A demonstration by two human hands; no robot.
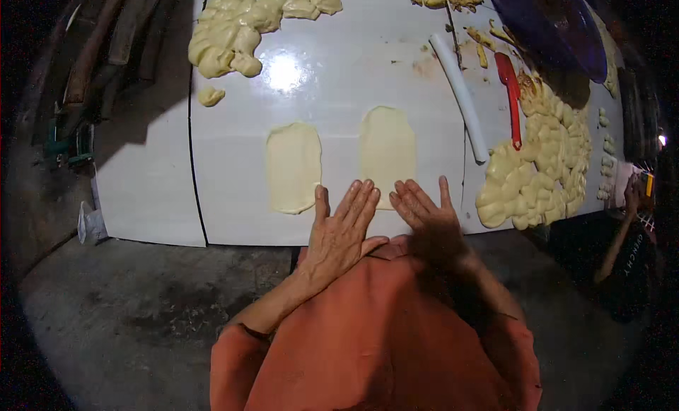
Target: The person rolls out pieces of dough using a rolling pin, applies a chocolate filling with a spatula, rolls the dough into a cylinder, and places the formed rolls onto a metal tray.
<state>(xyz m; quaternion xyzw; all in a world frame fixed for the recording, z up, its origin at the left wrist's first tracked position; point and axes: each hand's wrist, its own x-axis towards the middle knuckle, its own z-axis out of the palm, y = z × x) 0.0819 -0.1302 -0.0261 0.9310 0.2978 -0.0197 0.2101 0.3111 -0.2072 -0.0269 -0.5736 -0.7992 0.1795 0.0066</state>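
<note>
Two flat, pale oblong dough sheets lie side by side on the white table, a left sheet [293,167] and a right sheet [387,149]. My left hand [339,231] is spread palm down at the table's near edge, its little finger by the near right corner of the left sheet. Flat beside it, my right hand [428,216] has its fingertips at the near end of the right sheet. Both hands have fingers stretched out and hold nothing. Whether the fingertips press on the dough or only on the tabletop is hard to see.
Dough lumps [230,36] are heaped far left, with a small piece [211,96] near them. On the right lie a white rod [460,100], a red-handled tool [509,93], flattened dough pieces [534,174] and a dark blue basin [552,29]. Another person [612,252] stands far right.
</note>
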